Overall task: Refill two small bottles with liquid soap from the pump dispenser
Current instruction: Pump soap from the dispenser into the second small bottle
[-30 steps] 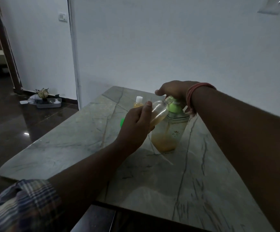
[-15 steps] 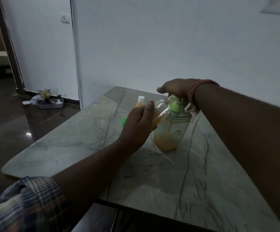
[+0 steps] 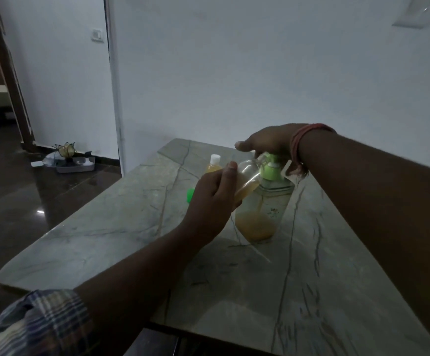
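head view looked down on a grey veined stone desk (image 3: pixel 136 240) set against a white wall (image 3: pixel 260 73). the pump dispenser (image 3: pixel 265 206), clear with a light green pump top and orange soap pooled in its lower part, stood upright on the desk and serves as the landmark. the right hand (image 3: pixel 270 141) lay over the top of the dispenser's pump, fingers curved down around the green head, a reddish thread band (image 3: pixel 298 147) round its wrist; how firmly it grasped could not be told, since the pump top was largely hidden beneath it. the left hand (image 3: pixel 213 199) gripped a small clear bottle (image 3: pixel 249 174), fingers curled round its body and thumb lying along its side. that bottle was tilted, its open mouth up against the dispenser's green spout, with a little orange liquid in its lower end, just in front of the dispenser's shoulder. a second small bottle (image 3: pixel 213 164), white-capped and filled with orange soap, stood upright on the desk just left of and behind the dispenser. a loose green cap (image 3: pixel 190 196) lay on the desk further left of the dispenser, partly hidden by the left hand. a plaid sleeve (image 3: pixel 34 325) covered the left upper arm. far left of the dispenser, on the dark floor (image 3: pixel 16 201), sat a small tray (image 3: pixel 75 167) with odds and ends
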`<action>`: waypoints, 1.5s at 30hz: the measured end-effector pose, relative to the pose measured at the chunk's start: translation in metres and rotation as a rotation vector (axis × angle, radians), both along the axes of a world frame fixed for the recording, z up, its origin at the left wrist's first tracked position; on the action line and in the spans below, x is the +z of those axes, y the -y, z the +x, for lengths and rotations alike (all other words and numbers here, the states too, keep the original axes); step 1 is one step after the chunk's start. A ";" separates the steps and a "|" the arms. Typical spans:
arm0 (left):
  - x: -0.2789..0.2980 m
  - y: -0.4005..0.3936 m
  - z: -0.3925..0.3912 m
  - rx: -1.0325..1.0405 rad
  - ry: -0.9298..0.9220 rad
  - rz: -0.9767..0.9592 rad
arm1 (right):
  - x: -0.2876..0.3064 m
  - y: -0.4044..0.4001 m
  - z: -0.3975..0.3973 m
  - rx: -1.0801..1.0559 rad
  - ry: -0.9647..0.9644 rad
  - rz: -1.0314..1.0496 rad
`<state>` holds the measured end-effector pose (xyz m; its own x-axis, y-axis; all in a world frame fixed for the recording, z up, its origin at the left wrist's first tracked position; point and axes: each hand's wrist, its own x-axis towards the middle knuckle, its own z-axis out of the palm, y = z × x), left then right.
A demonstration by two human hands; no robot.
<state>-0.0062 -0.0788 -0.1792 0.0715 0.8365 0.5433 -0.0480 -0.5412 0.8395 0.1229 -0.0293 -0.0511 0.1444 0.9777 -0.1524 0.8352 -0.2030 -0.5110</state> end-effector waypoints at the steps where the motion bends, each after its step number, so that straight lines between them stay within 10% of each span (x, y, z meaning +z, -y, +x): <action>1: 0.000 -0.001 0.000 0.008 0.006 0.005 | -0.001 -0.001 -0.001 0.021 0.017 0.066; 45: -0.003 -0.002 0.000 0.036 -0.035 0.011 | -0.006 0.001 -0.001 0.090 0.123 0.112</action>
